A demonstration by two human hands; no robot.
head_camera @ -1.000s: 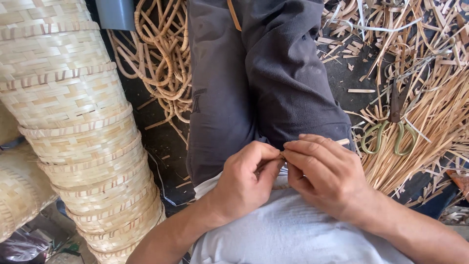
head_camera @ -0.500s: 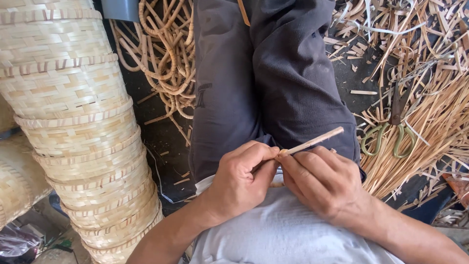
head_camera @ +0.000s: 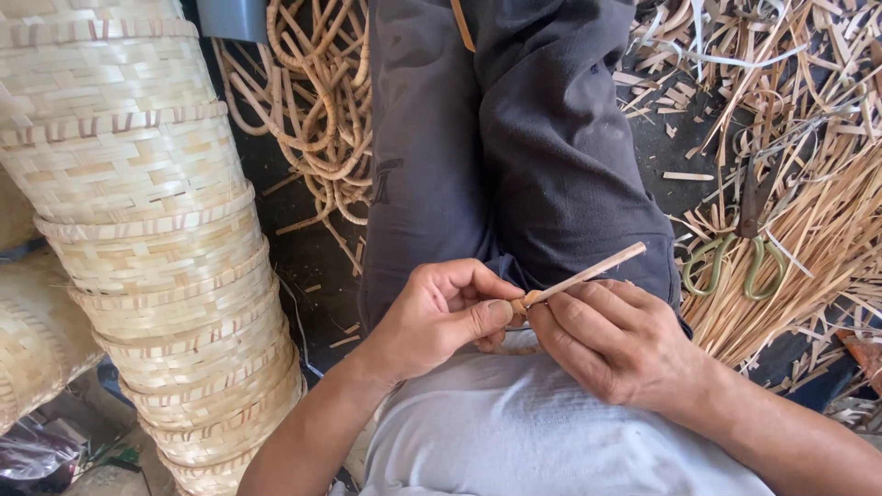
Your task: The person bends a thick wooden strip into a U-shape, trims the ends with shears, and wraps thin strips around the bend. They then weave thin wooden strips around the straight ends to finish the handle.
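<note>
Pale, split cane is held as a thin strip [head_camera: 588, 273] between both hands, low over the lap, where grey trousers [head_camera: 514, 156] and a light shirt [head_camera: 514, 432] give a steady backing. The left hand [head_camera: 441, 317] is closed on the near end of the strip, the thumb pressed along its side, so the end is pinned and cannot turn. The right hand [head_camera: 611, 344] is curled beneath and around the same end, fingers together, and the strip is braced across its forefinger; the far end is left free and slants up to the right over the thigh. Whether a small blade is hidden between the thumbs cannot be told, as the fingers cover that spot.

To the left, a tall stack of woven baskets [head_camera: 147, 230] is nested one in another, each with flat, cream plaiting and a banded rim; nesting keeps them upright and compact beside the seat. Behind the knee, a tangle of rattan loops [head_camera: 317, 110] lies on the dark floor, round in section and tan. To the right, flat splints and shavings [head_camera: 808, 211] are spread in a loose fan within reach, dry and fibrous, with green-handled shears [head_camera: 735, 266] laid among them, handles toward the sitter.
</note>
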